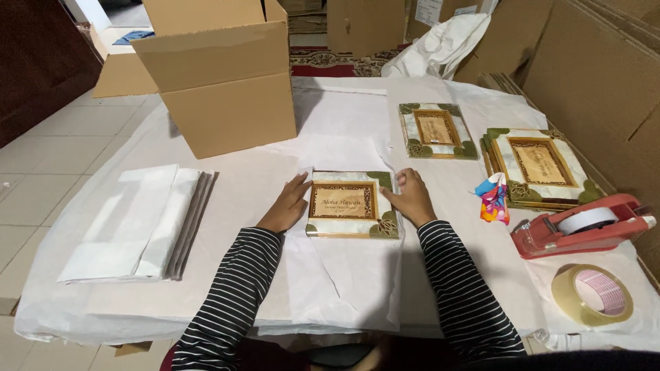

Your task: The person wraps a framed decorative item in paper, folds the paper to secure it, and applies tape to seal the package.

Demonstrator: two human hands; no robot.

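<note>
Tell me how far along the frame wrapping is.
Nothing looks wrapped yet. In hand: the left hand and right hand steady one picture frame on a sheet of white paper, not yet folded over it. Left: a single frame and a stack of frames lie bare. The tape dispenser, tape roll and open cardboard box sit untouched.

Pale tiled floor (48,148), dark wooden door (34,62), patterned red rug (330,62), cardboard sheets (591,75) stacked alongside.
</note>
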